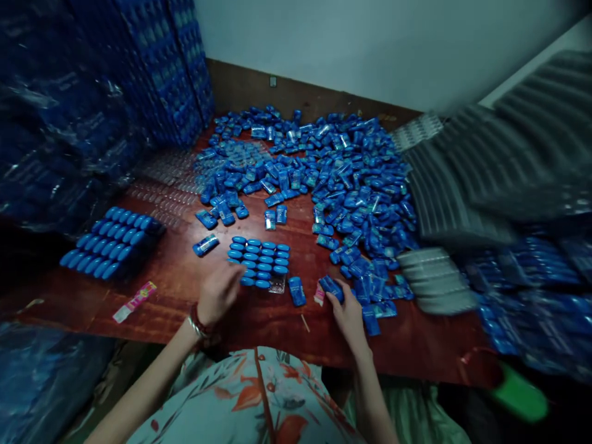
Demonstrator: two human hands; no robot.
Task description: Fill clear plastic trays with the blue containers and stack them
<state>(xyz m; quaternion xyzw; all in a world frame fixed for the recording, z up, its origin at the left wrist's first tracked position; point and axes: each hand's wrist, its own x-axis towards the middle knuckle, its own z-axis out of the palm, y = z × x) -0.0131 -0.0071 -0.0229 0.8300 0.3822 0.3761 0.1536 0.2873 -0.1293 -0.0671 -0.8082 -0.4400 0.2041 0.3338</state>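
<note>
My right hand (pixel 349 316) grips a small blue container (pixel 332 288) with a label, just above the table. My left hand (pixel 219 295) is closed, its fingertips at the near-left corner of a clear tray (pixel 277 285). Rows of blue containers (pixel 264 259) stand in that tray, their oval ends up. One slot at its near-right corner shows bare plastic. What my left fingers pinch, if anything, is hidden. A loose blue container (pixel 297 291) lies between the tray and my right hand. A pink wrapper (pixel 319 293) lies beside my right fingers.
A large heap of blue containers (pixel 351 179) covers the back and right. Another filled block (pixel 111 243) stands at left, near a pink strip (pixel 135 302). Clear trays (pixel 169 176) lie behind it. Tall wrapped stacks (pixel 157 68) rise at left; stacked trays (pixel 453 179) lean at right.
</note>
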